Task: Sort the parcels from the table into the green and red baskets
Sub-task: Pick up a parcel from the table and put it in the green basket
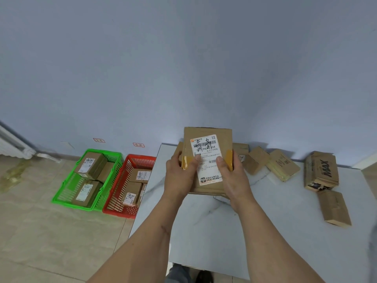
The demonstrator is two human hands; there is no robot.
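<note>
A flat brown cardboard parcel [210, 137] with a white shipping label and handwritten black characters is held up above the white table [255, 231], its label facing me. My left hand [180, 176] grips its left edge and my right hand [232, 178] grips its right edge, both thumbs on the front. On the floor to the left stand the green basket [67, 193] and the red basket [120, 190], each holding several labelled parcels.
Several more brown parcels lie along the table's back and right side, among them a box printed MAX [323, 170] and a plain one [334, 208]. Two small labels [138, 145] are stuck on the blue wall above the baskets. A radiator [12, 144] stands at far left.
</note>
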